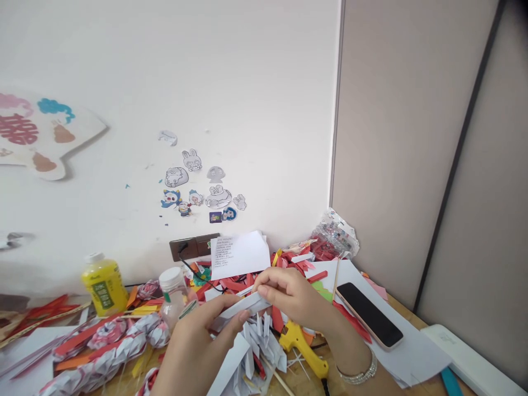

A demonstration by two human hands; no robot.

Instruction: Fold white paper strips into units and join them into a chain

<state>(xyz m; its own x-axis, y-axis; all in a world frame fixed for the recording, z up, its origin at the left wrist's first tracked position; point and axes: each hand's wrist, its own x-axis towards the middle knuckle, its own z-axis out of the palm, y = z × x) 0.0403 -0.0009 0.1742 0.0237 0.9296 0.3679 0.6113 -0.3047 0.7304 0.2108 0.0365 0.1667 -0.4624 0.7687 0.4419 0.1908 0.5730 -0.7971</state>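
Observation:
A folded strip of white paper (243, 306) is held between my two hands above the table. My left hand (206, 335) pinches its left end between thumb and fingers. At the other end, my right hand (284, 291) grips the strip, with its thumb on top and the fingers curled behind. Just below lies a pile of folded white paper pieces (262, 344). A yellow hot glue gun (303, 346) rests to the right of that pile, under my right forearm.
At the left stand a yellow bottle (104, 286) and a clear jar with a white lid (171, 291). A twisted paper chain (107, 357) lies in front. A black phone (369, 314) rests on white sheets (416, 357) at the right. Red paper scraps (235, 283) cover the back, below a power socket (193, 247).

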